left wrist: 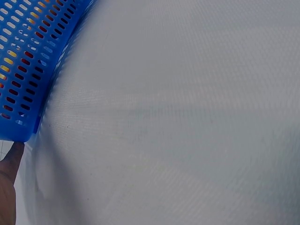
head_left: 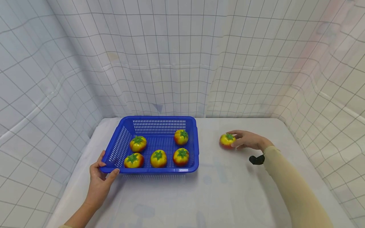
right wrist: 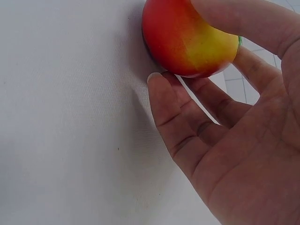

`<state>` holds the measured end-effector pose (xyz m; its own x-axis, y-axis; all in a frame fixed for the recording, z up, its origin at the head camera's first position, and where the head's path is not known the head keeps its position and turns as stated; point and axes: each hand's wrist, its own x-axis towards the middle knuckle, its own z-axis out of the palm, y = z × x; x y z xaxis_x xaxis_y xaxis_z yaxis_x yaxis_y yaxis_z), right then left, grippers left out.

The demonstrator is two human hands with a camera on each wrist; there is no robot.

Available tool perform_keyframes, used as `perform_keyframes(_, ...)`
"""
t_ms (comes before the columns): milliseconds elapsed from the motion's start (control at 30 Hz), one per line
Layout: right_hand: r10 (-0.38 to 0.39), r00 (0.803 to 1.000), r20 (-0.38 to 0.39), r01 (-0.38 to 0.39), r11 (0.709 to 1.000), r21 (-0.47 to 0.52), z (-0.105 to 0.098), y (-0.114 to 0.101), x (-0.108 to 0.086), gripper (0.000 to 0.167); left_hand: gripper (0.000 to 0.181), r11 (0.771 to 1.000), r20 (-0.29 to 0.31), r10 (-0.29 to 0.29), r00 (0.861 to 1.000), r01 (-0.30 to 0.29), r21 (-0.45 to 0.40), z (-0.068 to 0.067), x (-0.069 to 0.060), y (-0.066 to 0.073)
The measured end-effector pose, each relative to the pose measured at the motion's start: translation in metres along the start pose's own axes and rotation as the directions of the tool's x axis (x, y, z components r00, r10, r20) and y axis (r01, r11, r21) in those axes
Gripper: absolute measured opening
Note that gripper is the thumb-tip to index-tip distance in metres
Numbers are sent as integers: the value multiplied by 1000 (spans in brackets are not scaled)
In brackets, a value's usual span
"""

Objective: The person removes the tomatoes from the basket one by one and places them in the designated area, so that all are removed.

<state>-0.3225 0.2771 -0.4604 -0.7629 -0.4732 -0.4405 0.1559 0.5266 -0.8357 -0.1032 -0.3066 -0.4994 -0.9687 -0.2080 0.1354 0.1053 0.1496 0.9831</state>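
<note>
A blue plastic basket (head_left: 155,170) with slotted walls stands left of centre on the table; several red-and-yellow tomatoes with green leafy tops lie inside, one of them a tomato (head_left: 158,158) near the front wall. At the basket's front left corner, my left hand (head_left: 99,182) grips the rim, thumb at the front side and fingers at the left side. To the right of the basket, my right hand (head_left: 247,140) holds a single tomato (head_left: 226,141) at the tabletop. The right wrist view shows the thumb and fingers curled about this tomato (right wrist: 187,44).
A white cloth covers the table (head_left: 228,193). White curtains (head_left: 182,63) with a grid pattern enclose it at the back and both sides. A small black object (head_left: 256,159) sits by the right wrist, close to the sleeve cuff.
</note>
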Motion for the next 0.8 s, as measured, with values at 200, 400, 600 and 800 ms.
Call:
perform_keyframes(200, 15, 1000, -11, -15, 1000, -9, 0, 3, 1, 76, 47, 1000, -1, -3, 1000, 3, -3, 0, 0, 1)
perform_keyframes(400, 22, 1000, -22, -22, 1000, -7, -1, 3, 0, 77, 48, 1000, -4, -16, 1000, 16, 5, 1, 0, 2)
perform_keyframes(600, 12, 1000, -19, -12, 1000, -7, -3, 1, -4, 79, 47, 1000, -11, -19, 1000, 18, -11, 1, 0, 2)
perform_keyframes(800, -5, 1000, -15, 5, 1000, 5, -11, 0, -10, 82, 46, 999, -12, -13, 1000, 12, -33, 1, 0, 1)
